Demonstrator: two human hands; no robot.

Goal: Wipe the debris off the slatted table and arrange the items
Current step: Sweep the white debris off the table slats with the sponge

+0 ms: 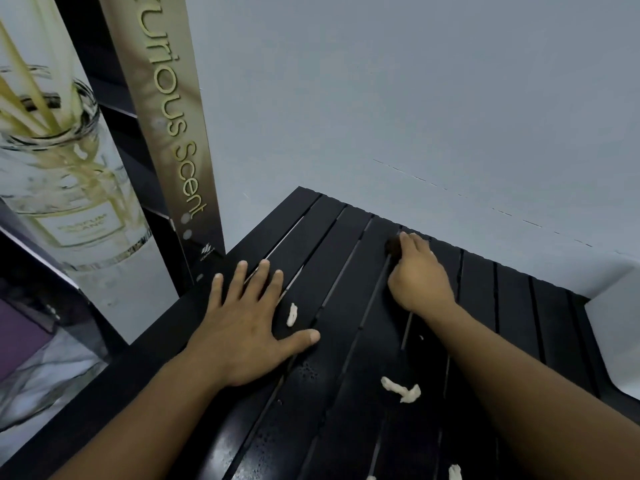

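The black slatted table (346,265) fills the lower middle of the head view. My left hand (249,327) lies flat on it with fingers spread, holding nothing. My right hand (417,271) is closed on a small dark object (393,245) near the table's far edge; most of that object is hidden by my fingers. White scraps of debris lie on the slats: one (292,314) just right of my left hand, a larger twisted one (401,389) between my forearms, and a third (454,472) at the bottom edge.
A tall display stand (173,133) printed with a reed diffuser picture and gold lettering rises at the left, against the table's corner. A pale wall (415,98) runs behind the table. The table's right end (585,299) borders a light floor.
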